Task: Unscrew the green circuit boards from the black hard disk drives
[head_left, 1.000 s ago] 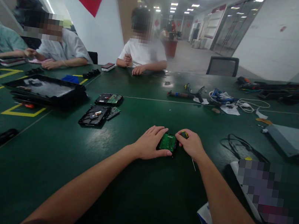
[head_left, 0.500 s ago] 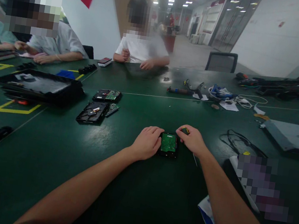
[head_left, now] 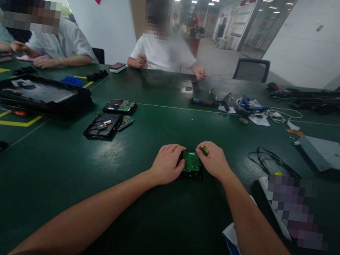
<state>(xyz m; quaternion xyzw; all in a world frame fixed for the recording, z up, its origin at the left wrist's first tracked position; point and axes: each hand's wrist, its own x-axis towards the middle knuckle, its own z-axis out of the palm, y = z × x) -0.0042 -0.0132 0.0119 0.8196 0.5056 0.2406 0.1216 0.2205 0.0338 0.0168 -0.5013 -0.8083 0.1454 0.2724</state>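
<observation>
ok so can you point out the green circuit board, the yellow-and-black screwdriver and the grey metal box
green circuit board [head_left: 191, 161]: head view, on the middle of its upper face
yellow-and-black screwdriver [head_left: 205, 150]: head view, on its handle
grey metal box [head_left: 333, 155]: head view, on its top panel

Pinches with the thumb and forefinger of the right hand [head_left: 215, 157], back of the hand up. Holds the left hand [head_left: 167, 163] palm down, near and to the left of that grip, with bent fingers [head_left: 175, 148] reaching forward and the thumb [head_left: 179, 167] parted from them, on the side toward the grip. Slants the bare left forearm [head_left: 97, 208] back and leftward from there, the bare right forearm [head_left: 252, 220] back and rightward behind the grip, with both wrists nearly straight.
</observation>
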